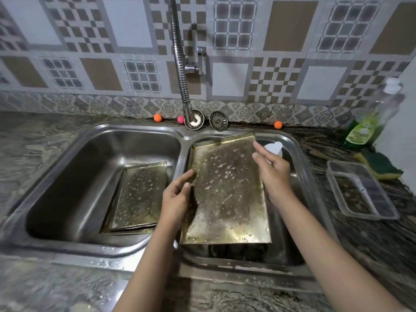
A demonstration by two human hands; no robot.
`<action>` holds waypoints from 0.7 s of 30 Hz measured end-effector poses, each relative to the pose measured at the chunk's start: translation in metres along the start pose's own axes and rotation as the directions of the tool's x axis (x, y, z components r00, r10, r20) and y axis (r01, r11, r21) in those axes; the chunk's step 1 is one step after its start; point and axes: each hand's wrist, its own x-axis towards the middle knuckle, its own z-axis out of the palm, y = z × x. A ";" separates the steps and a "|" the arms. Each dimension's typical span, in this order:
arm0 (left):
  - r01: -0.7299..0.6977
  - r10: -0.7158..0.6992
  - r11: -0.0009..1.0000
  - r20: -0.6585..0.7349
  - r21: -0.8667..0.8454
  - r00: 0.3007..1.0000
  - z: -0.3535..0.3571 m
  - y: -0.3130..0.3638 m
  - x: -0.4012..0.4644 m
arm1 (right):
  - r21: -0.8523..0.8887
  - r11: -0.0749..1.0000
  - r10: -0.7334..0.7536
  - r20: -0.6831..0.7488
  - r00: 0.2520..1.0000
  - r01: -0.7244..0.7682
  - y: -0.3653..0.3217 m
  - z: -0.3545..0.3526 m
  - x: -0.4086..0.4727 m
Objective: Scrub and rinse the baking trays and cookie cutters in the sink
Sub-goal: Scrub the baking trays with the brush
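sink right basin: tray hides items beneath.

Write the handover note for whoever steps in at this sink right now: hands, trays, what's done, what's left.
Left hand: grips the left edge of the wet baking tray, held tilted over the right basin.
Right hand: open at the tray's right edge; whether it touches is unclear.
Left basin: stacked trays lie there, beaded with water.
Sponge and soap bottle sit on the counter at right, beside a clear plastic container.
Done: trays wetted; no suds visible.
Left: scrub and rinse each tray. No cookie cutters clearly in view.
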 end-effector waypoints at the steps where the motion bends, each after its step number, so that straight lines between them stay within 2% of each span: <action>1: -0.004 0.004 1.000 -0.027 -0.004 1.000 -0.012 0.001 0.004 | -0.015 1.000 -0.010 0.002 1.000 0.010 0.001 0.009 -0.001; 6: -0.035 0.032 0.999 -0.134 -0.018 0.990 -0.084 0.007 0.030 | -0.148 0.989 -0.004 0.006 1.000 0.004 0.003 0.054 -0.006; 10: -0.020 0.026 0.999 -0.233 0.027 0.972 -0.148 0.001 0.059 | -0.328 0.940 -0.089 0.020 0.996 0.091 0.005 0.087 -0.013; 14: 0.075 -0.044 0.991 -0.259 0.112 0.965 -0.198 -0.015 0.091 | -0.441 0.891 -0.104 0.028 0.994 0.106 0.015 0.119 -0.022; 18: 0.190 -0.154 0.976 -0.292 0.101 0.944 -0.227 -0.040 0.122 | -0.446 0.891 -0.092 0.003 0.996 0.084 0.028 0.142 -0.030; 21: 0.230 -0.184 0.961 -0.268 0.152 0.946 -0.240 -0.058 0.138 | -0.464 0.884 -0.063 -0.015 0.998 0.049 0.036 0.152 -0.036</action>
